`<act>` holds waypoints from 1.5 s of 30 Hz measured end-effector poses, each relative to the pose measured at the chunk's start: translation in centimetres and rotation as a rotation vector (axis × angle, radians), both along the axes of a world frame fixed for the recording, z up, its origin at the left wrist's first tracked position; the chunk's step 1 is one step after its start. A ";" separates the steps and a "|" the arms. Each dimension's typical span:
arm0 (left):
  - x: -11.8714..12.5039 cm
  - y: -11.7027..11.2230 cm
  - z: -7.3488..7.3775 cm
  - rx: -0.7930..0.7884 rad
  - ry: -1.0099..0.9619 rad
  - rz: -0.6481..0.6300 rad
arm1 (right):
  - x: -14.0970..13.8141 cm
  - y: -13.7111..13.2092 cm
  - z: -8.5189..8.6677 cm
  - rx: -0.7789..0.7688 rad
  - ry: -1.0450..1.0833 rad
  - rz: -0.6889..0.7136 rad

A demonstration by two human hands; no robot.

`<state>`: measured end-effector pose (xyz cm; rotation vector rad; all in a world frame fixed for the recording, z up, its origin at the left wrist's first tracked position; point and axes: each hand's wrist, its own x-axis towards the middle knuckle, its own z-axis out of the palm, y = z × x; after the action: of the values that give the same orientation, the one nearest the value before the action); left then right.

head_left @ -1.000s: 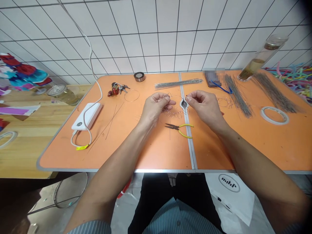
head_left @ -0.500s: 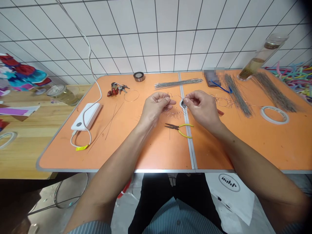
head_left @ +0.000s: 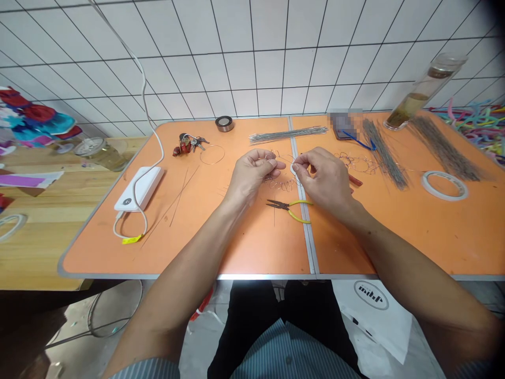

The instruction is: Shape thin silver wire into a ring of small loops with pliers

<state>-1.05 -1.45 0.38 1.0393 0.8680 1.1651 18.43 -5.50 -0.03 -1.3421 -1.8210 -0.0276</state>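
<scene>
Over the middle of the orange table (head_left: 236, 247), my left hand (head_left: 252, 176) pinches one end of a thin bent wire (head_left: 276, 156). My right hand (head_left: 321, 179) pinches the wire's other end, close beside the left. Under both hands lies a small heap of bent wire loops (head_left: 282, 184). Yellow-handled pliers (head_left: 290, 207) rest on the table just in front of the hands, by the table's centre seam.
A white power bank (head_left: 139, 188) with its cable lies at the left, keys (head_left: 188, 143) and a dark tape roll (head_left: 224, 123) further back. Bundles of straight wire (head_left: 288, 135) lie at the back and right, near a glass bottle (head_left: 422, 92) and a white tape ring (head_left: 444, 185).
My right hand has shifted a little to the left, toward my left hand, and now covers the seam's oval fitting. My left hand has stayed put.
</scene>
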 end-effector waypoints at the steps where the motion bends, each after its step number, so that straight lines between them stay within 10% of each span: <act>1: 0.0 0.0 0.0 -0.002 0.001 0.000 | 0.0 0.0 -0.1 0.006 -0.010 -0.001; 45: 0.1 0.0 -0.1 -0.015 -0.005 0.008 | -0.8 -0.8 0.1 -0.011 -0.099 0.018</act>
<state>-0.95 -1.45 0.27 1.0206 0.8763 1.1658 17.63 -6.31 0.05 -1.3536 -1.9186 -0.0758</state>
